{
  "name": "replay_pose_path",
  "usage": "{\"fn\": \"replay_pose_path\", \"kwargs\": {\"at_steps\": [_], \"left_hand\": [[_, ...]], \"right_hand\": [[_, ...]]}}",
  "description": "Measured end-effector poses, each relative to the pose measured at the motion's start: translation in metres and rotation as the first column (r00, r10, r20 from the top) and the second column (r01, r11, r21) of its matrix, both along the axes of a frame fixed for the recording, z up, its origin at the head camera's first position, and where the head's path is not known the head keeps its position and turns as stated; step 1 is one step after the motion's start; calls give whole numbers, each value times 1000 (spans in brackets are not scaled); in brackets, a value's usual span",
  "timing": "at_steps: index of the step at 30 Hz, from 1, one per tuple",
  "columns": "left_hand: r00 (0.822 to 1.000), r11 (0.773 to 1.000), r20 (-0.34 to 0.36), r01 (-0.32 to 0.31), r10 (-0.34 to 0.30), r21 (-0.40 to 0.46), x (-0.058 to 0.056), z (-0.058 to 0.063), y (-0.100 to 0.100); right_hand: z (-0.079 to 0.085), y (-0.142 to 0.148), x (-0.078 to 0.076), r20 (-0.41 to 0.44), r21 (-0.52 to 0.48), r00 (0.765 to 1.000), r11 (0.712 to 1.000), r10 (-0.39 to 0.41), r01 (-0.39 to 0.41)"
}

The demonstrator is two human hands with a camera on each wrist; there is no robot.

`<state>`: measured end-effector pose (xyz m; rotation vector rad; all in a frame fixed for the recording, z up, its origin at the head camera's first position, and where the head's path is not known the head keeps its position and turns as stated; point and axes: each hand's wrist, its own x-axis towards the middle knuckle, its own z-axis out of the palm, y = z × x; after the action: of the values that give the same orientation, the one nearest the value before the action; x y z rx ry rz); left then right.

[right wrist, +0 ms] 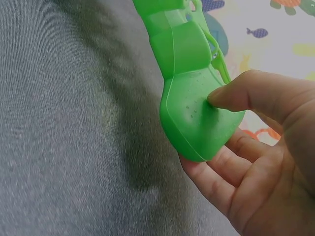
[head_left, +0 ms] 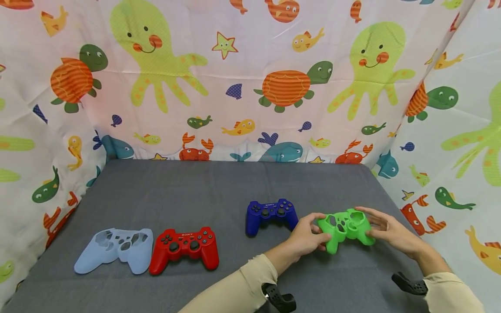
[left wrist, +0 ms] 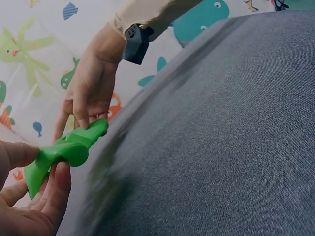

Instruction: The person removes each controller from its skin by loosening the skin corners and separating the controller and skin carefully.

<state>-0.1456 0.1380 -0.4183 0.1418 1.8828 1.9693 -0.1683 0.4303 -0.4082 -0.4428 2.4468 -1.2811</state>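
Note:
Both hands hold a green silicone controller cover (head_left: pixel 345 225) above the grey table, toward its right side. My left hand (head_left: pixel 304 234) pinches the cover's left grip between thumb and fingers. On the other side my right hand (head_left: pixel 391 230) holds the right grip, its thumb pressing the smooth face in the right wrist view (right wrist: pixel 202 110). Holes for sticks and buttons show in the cover, with no controller inside. Just left of the left hand lies a blue game controller (head_left: pixel 270 214).
A red game controller (head_left: pixel 184 248) lies at the left on the grey table (head_left: pixel 188 187), beside a pale blue controller cover (head_left: pixel 117 248). A curtain (head_left: pixel 242 56) printed with sea animals hangs behind the table and along its sides.

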Motion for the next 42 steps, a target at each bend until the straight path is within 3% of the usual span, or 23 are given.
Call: {"fn": "replay_pose_path", "kwargs": {"at_steps": [16, 27, 42], "left_hand": [[1000, 998, 3, -31, 31, -54, -7, -8, 22], [998, 996, 29, -62, 64, -68, -5, -10, 46], [998, 998, 56, -34, 36, -45, 2, -13, 64]], "right_hand": [[-6, 20, -1, -7, 16, 1000, 999, -30, 30], [-4, 37, 2, -19, 49, 999, 998, -42, 43], [-2, 58, 6, -16, 51, 999, 998, -40, 40]]}}
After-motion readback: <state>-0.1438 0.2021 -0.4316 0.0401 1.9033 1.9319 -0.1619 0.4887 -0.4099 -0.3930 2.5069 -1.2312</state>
